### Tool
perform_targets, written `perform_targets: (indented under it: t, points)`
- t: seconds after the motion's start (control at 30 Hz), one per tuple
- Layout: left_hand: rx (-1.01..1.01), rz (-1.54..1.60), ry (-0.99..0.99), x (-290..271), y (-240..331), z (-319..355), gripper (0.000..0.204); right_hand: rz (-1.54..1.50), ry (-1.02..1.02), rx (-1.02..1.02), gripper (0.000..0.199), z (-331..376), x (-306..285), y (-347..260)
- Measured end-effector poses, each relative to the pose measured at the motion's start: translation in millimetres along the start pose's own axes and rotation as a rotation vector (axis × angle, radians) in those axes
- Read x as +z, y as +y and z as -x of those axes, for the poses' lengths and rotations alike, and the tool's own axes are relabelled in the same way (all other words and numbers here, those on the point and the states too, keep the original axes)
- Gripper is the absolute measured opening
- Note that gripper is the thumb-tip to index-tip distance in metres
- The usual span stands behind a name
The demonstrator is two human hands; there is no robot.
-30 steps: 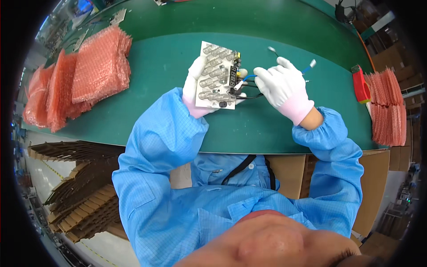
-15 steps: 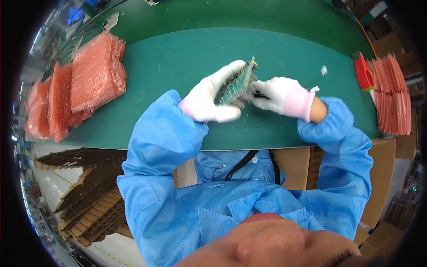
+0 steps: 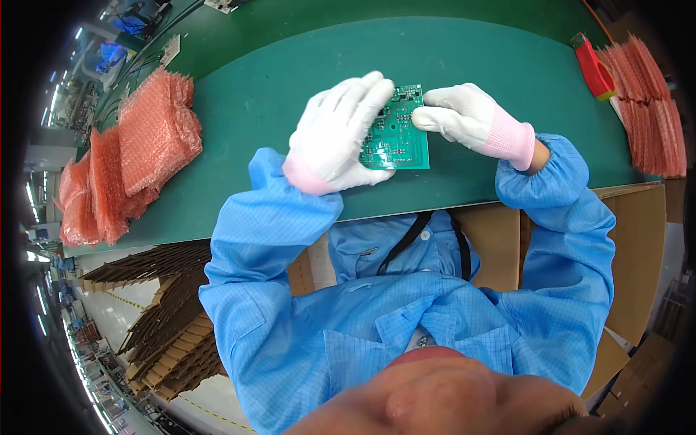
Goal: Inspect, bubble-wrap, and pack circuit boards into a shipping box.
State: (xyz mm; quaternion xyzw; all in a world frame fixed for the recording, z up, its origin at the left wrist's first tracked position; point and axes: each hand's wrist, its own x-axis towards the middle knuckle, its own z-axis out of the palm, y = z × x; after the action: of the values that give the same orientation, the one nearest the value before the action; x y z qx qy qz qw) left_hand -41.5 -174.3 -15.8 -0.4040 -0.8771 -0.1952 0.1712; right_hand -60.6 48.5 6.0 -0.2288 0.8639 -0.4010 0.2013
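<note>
A green circuit board (image 3: 400, 139) faces up in the head view, with small parts and solder points across its visible face. My left hand (image 3: 339, 127), in a white glove with a pink cuff, grips the board from the left. Its fingers lie over the upper left part, and the thumb rests by the near edge; the board's left side is hidden under it. My right hand (image 3: 464, 119), gloved alike, pinches the upper right edge of the board between thumb and fingers. The board's underside cannot be seen.
Pink bubble-wrap bags (image 3: 156, 134) are piled at the left of the green table (image 3: 268, 87). More pink bags (image 3: 649, 109) stand at the far right beside a red tool (image 3: 594, 67). Brown cardboard dividers (image 3: 170, 333) lie below left, and a cardboard box (image 3: 631, 268) stands below right.
The circuit board has turned from edge-on to face up. My left hand has come over its top, and my right hand has moved to its right edge. White scraps right of it no longer show.
</note>
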Motion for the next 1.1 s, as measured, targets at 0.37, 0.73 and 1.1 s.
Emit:
perform_targets:
  t: [0.37,0.73,1.1]
  points:
    - [-0.769,2.079,-0.105,-14,-10,27,0.072,-0.379,0.041,0.019,0.034,32,-2,-23]
    - [-0.509,2.871,-0.699,31,-18,25,0.083,-0.568,-0.086,0.176,0.033,21,2,0]
    - [-0.524,2.060,-0.499,6,-18,31,0.089,-0.013,0.306,-0.276,0.024,13,10,10]
